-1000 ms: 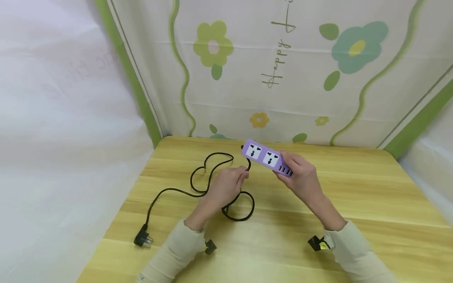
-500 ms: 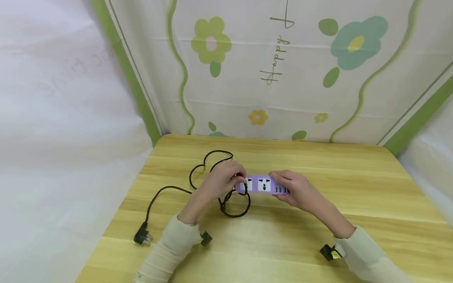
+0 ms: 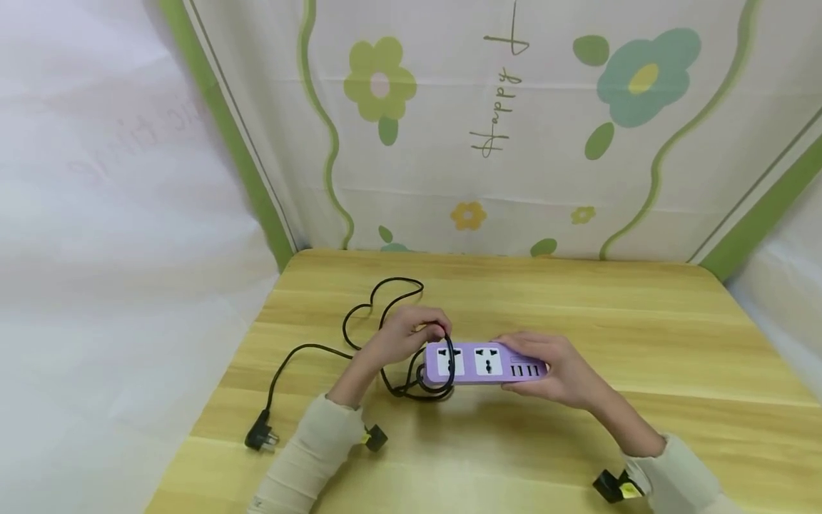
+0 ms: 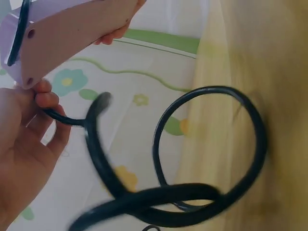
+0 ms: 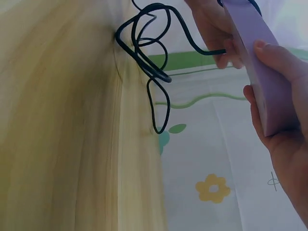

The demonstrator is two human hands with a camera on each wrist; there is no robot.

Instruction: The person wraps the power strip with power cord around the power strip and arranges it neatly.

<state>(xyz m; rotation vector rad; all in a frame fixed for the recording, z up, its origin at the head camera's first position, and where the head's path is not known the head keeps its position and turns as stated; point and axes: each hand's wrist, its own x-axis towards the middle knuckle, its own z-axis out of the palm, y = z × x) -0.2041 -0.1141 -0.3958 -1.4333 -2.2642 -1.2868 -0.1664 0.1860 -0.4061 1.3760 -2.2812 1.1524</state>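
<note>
A purple power strip [image 3: 469,365], held level above the table, shows two white sockets and several USB ports facing up. My right hand [image 3: 559,368] grips its USB end, thumb on one side and fingers on the other. At the opposite end, my left hand [image 3: 404,335] pinches its black cord [image 3: 452,368], part of which passes over the nearest socket. The left wrist view shows the strip's underside [image 4: 77,38] and a big loop of cord [image 4: 262,139] hanging below. In the right wrist view, the cord's coils [image 5: 166,53] dangle beside the left fingers.
The cord's black plug [image 3: 260,432] lies on the wooden table [image 3: 642,343] at the left, prongs pointing right. More cord loops [image 3: 372,303] spread behind my left wrist. A flower-printed white curtain [image 3: 539,171] rises at the table's back edge. Each sleeve carries a small black wrist camera.
The strip has swung from tilted to level and come nearer to me, in my right hand. My left hand has brought a bend of cord over the socket end. The plug stays put.
</note>
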